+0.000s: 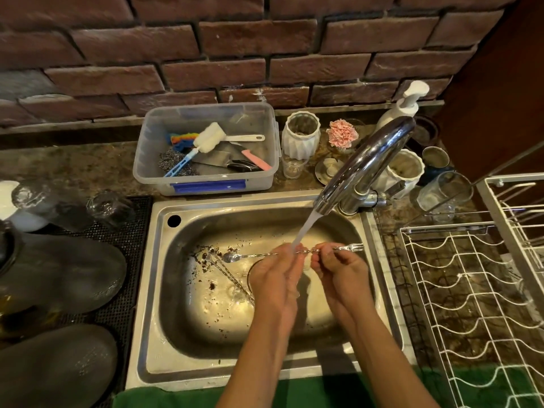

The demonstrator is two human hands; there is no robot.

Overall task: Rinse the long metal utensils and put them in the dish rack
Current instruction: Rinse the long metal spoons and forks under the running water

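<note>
A long twisted bar spoon (pixel 265 254), bowl at the left end and small fork at the right, is held level over the sink (pixel 153 290) and right under the stream (pixel 304 231) from the faucet (pixel 368 160). The left hand (pixel 276 275) is closed around the middle of the stem, where the water lands; the right hand (pixel 341 269) is pinched on the stem nearer the fork end. So the rinse is in hand, not finished.

And there is more to come: at least one more long utensil (pixel 228 275) is seen lying on the sink floor, just left of the hands, among dark crumbs. How many lie there cannot be told for certain. The rack (pixel 471 290), at the right beside the sink, is seen with no utensils in the part shown, so by the look of it nothing has been put away and most of the job is left.

The counter is mottled stone, backed by a dark brick wall. Behind the sink a clear tub (pixel 206 148) of brushes and scourers is set, with white jars and a pump bottle (pixel 406 104) near the faucet. Upturned glasses (pixel 109 210) are stood on a black mat at the left. A green cloth is laid along the front edge.
</note>
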